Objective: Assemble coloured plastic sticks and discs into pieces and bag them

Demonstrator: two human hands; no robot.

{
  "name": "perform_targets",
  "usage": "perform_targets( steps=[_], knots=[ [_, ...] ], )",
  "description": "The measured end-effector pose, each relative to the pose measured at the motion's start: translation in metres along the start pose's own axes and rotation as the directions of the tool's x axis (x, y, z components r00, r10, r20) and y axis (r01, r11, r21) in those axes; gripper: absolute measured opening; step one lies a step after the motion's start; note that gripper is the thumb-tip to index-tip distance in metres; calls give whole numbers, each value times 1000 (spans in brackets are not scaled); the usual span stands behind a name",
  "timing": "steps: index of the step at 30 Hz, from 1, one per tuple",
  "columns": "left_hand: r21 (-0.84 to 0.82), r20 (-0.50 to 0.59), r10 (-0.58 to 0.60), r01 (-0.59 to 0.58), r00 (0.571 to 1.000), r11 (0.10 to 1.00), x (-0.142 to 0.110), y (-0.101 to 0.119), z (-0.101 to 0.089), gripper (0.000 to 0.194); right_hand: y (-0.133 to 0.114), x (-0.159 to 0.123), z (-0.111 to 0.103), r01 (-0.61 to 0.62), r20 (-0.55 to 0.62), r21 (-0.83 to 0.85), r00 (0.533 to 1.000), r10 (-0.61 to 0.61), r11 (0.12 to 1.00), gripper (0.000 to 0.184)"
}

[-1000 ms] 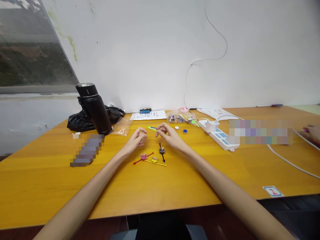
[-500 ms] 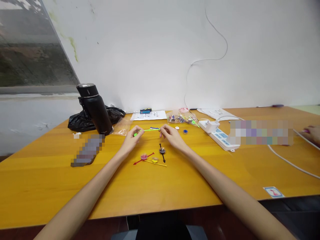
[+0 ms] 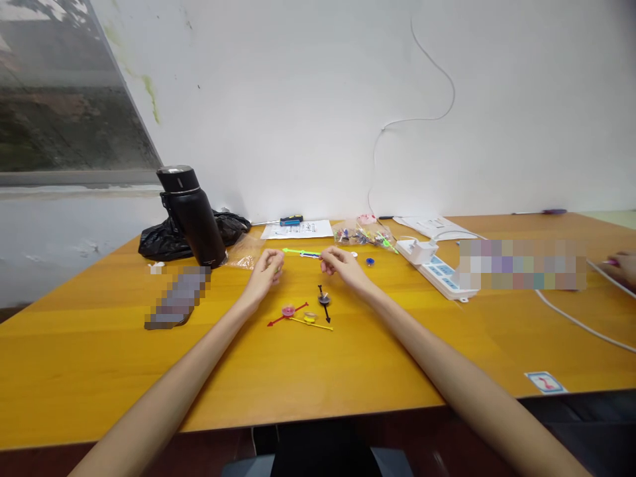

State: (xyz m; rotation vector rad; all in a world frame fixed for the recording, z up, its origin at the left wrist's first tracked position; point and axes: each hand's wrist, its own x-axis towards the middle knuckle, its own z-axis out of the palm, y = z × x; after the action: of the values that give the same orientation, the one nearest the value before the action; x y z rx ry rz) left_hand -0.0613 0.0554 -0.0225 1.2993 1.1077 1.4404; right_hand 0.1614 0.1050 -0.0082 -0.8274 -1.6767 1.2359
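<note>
My left hand (image 3: 265, 275) is closed, its fingers curled round a small green round piece that is mostly hidden. Between the thumb and fingertips of my right hand (image 3: 342, 266) is one end of a thin green plastic arrow (image 3: 296, 251), whose other end points left toward my left hand. Behind it on the table lies a blue arrow (image 3: 311, 255). Nearer me are a black arrow spinner (image 3: 324, 299), a red arrow spinner (image 3: 288, 311) and a yellow arrow spinner (image 3: 310, 318). A blue round base (image 3: 370, 262) and a partly hidden white one (image 3: 354, 255) sit beyond my right hand.
A black bottle (image 3: 191, 222) and a phone (image 3: 179, 298) stand and lie at left, near a black plastic bag (image 3: 163, 242). Behind are a screwdriver (image 3: 291, 220) and a bag of small parts (image 3: 365, 234). At right are a power strip (image 3: 442, 271) and another person's hand (image 3: 623, 266).
The green arrow has come away from my left fingers and now stays in my right hand, tilted slightly. My left fingers have curled in more. The spinners on the table lie as before.
</note>
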Motion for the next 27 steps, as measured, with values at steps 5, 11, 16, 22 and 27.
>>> perform_targets(
  steps=[5,11,16,22,27],
  knots=[
    [3,-43,-45,45,998,999,2,-3,-2,31,4,5,-8,-106,-118,102,986,117,989,27],
    [27,-7,-89,89,996,996,1,-5,1,32,26,4,-13,29,-154,-419,983,-102,908,22],
    [101,34,-106,102,994,990,0,-10,5,31,41,7,-15,-30,-184,-656,975,-121,754,19],
    [217,24,-49,43,998,975,-3,-13,6,26,42,12,-17,-36,-167,-754,976,-138,655,18],
    [211,41,-19,10,999,977,-4,-11,7,22,41,11,-16,-29,-171,-774,971,-165,632,14]
  ],
)
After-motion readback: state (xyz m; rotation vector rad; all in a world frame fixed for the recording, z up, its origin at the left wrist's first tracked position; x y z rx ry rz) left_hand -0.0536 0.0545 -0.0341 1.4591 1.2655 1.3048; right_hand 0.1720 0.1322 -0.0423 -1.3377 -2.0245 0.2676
